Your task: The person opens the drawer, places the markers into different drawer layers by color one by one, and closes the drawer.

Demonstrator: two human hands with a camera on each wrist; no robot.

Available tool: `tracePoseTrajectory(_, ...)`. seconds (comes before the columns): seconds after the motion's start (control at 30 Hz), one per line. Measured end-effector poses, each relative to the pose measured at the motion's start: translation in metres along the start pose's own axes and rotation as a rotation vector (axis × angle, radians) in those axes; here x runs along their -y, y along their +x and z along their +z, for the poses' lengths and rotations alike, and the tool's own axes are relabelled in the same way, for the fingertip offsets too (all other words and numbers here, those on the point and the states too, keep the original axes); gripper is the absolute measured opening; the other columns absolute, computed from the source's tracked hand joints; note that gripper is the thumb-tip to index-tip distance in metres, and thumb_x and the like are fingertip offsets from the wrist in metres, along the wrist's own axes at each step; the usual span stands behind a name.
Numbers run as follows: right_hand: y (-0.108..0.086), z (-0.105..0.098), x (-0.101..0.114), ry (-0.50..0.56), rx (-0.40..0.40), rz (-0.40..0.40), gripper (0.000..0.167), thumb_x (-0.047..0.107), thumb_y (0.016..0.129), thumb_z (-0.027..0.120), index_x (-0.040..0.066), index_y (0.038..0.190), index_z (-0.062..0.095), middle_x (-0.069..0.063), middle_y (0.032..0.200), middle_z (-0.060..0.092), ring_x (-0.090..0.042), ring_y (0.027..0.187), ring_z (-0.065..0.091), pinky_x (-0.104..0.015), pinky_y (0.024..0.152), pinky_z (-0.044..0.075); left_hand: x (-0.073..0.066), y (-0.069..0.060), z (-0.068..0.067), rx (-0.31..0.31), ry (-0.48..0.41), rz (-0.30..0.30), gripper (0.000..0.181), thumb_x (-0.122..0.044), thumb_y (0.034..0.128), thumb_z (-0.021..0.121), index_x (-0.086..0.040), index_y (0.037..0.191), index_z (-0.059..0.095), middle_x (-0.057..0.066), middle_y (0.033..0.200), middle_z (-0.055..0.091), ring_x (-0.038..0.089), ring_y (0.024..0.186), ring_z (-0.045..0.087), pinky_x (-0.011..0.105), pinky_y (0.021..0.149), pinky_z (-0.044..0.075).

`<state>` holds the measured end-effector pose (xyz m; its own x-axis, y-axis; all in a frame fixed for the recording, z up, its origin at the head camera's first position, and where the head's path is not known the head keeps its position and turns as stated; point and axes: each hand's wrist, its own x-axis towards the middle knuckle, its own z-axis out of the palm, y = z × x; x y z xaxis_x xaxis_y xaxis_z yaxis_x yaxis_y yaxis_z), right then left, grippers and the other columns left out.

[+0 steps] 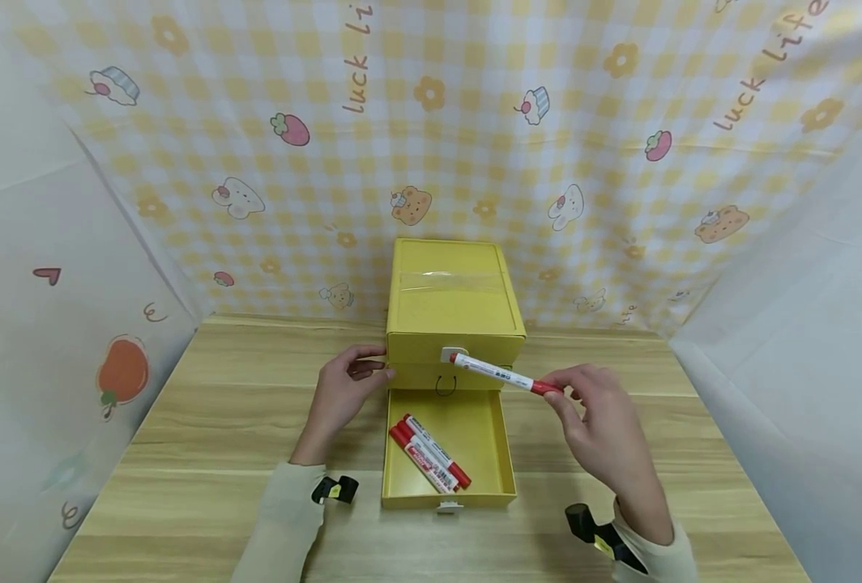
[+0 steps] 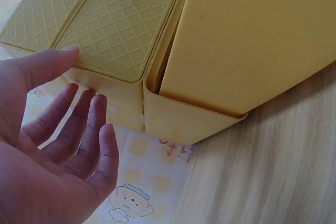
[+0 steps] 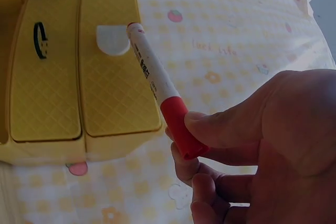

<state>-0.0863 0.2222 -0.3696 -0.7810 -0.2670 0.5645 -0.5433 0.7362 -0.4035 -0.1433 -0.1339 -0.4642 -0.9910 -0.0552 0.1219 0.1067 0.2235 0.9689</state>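
A yellow drawer box (image 1: pixel 454 304) stands against the patterned cloth, its bottom drawer (image 1: pixel 478 453) pulled out. Red-and-white markers (image 1: pixel 431 457) lie slantwise side by side in that drawer. My right hand (image 1: pixel 606 425) pinches another marker (image 3: pixel 152 69) by its red cap between thumb and fingers. This marker points left, in front of the upper drawers, its far tip near the white handle (image 3: pixel 112 40). At the box's left side is my left hand (image 1: pixel 345 386), its thumb (image 2: pixel 58 61) against the front edge and its loosely bent fingers (image 2: pixel 94 124) by the side wall.
The box rests on a wood-grain table (image 1: pixel 219 437). A dark loop handle (image 3: pixel 40 40) is on the middle drawer, and a white tab (image 1: pixel 449 507) on the open drawer's front. Behind hangs a yellow checked cloth (image 1: pixel 431 146); white cloth walls (image 1: pixel 803 340) flank the table.
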Motion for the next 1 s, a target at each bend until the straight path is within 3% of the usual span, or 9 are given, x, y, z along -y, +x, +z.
tracePoseTrajectory(0.2, 0.001, 0.013, 0.005, 0.011, 0.048, 0.009, 0.017, 0.000, 0.092, 0.087, 0.014, 0.099, 0.082, 0.005, 0.094, 0.073, -0.020, 0.084, 0.057, -0.036, 0.069, 0.044, -0.001, 0.000, 0.000, 0.001, 0.001, 0.006, 0.040, -0.011, 0.0957, 0.087, -0.002, 0.133, 0.074, 0.014, 0.135, 0.074, 0.032, 0.120, 0.073, 0.040, 0.103, 0.060)
tracePoseTrajectory(0.67, 0.005, 0.044, 0.002, 0.045, 0.252, 0.080, 0.007, 0.003, 0.095, 0.085, 0.010, 0.097, 0.082, -0.001, 0.097, 0.076, -0.020, 0.081, 0.056, -0.036, 0.070, 0.046, 0.001, 0.001, 0.000, 0.001, -0.018, 0.006, 0.041, -0.011, 0.0954, 0.088, -0.003, 0.133, 0.074, 0.015, 0.135, 0.074, 0.033, 0.120, 0.073, 0.038, 0.102, 0.060)
tracePoseTrajectory(1.0, 0.007, 0.061, -0.004, 0.051, 0.340, 0.124, 0.009, 0.003, 0.092, 0.088, 0.012, 0.092, 0.085, 0.001, 0.097, 0.079, -0.016, 0.080, 0.055, -0.036, 0.072, 0.047, 0.002, 0.001, 0.000, 0.006, -0.028, 0.000, 0.041, -0.012, 0.0952, 0.088, -0.004, 0.133, 0.075, 0.014, 0.135, 0.074, 0.033, 0.121, 0.073, 0.042, 0.103, 0.060)
